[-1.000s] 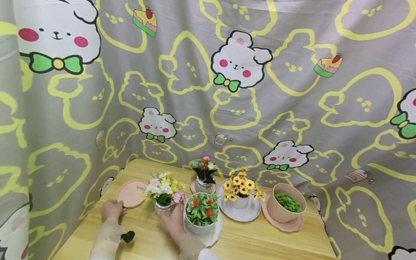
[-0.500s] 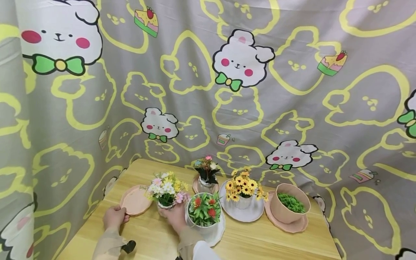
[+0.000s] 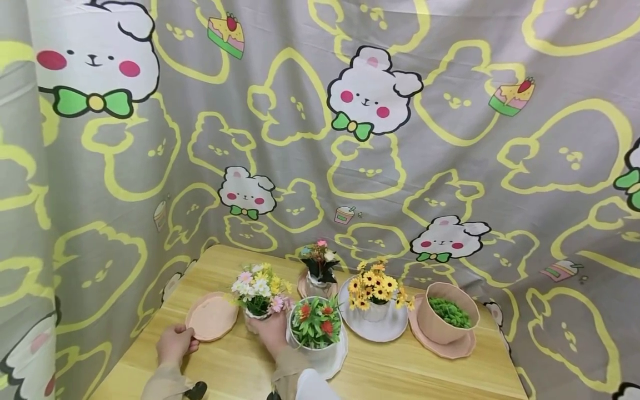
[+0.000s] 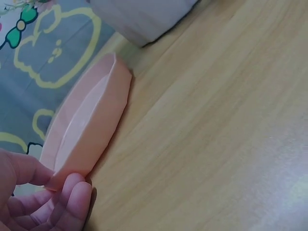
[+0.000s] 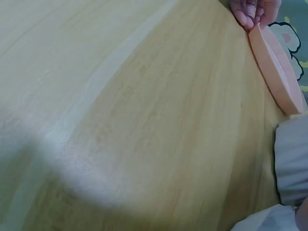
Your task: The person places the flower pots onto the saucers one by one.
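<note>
My left hand (image 3: 175, 343) pinches the near-left edge of a shallow pink saucer (image 3: 212, 316). In the left wrist view, the thumb and fingers hold the rim of the saucer (image 4: 96, 127), which lies close over the wooden table. A pot of white, yellow and pink artificial flowers (image 3: 260, 286) stands to the right of the saucer. My right hand (image 3: 272, 335) grips this pot low on its near side, partly covering it. The right wrist view has the pale pot (image 5: 292, 161) at the right edge, beyond it the saucer (image 5: 275, 70) and the left hand's fingertips (image 5: 255, 12).
Just right of my right hand, a white pot of red-flowered greenery (image 3: 316, 328) stands on a white saucer (image 3: 336, 361). Behind are a small mixed-flower pot (image 3: 318, 266) and yellow daisies (image 3: 374, 289) on a white plate (image 3: 392, 330). A pink pot (image 3: 435, 325) with green foliage stands far right.
The pink saucer has slid toward me and slightly right, drawn by my left hand. My right hand stays at the flower pot. The whole head view has shifted slightly.
</note>
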Demonstrator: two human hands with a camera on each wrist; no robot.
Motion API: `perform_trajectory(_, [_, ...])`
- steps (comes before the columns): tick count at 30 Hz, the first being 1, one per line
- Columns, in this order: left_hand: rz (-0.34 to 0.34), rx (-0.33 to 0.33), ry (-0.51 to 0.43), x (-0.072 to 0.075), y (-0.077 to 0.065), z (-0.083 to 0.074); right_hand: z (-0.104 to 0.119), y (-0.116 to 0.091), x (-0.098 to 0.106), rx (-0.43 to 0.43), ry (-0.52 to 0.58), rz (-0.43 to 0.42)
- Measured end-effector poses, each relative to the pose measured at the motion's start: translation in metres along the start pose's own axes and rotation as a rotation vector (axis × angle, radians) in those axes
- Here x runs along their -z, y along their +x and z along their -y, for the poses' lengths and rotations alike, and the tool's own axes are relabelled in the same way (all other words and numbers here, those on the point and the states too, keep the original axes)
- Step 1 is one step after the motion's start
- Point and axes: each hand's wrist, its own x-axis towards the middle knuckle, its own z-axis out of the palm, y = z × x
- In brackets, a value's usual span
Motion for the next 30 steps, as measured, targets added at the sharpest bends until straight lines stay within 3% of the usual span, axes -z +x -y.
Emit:
perform_trajectory(6, [0.001, 0.001, 0.008, -0.002, -0.003, -0.001, 0.014, 0.008, -0.001, 0.022, 0.067, -0.01])
perform_trajectory(12, [0.075, -0.022, 0.028, -0.01, -0.009, -0.006, 0.037, 0.016, -0.005, 0.069, 0.12, 0.003])
perform_trajectory(17, [0.102, -0.046, 0.079, -0.022, -0.014, -0.01, 0.049, 0.018, -0.007, 0.059, 0.13, 0.045])
perform_trajectory(23, [0.151, -0.082, 0.109, -0.04, -0.022, -0.016, 0.047, 0.011, -0.012, 0.043, 0.097, 0.079])
perform_trajectory(30, [0.185, -0.113, 0.083, -0.057, -0.032, -0.022, 0.032, 0.002, -0.012, 0.063, 0.092, 0.091])
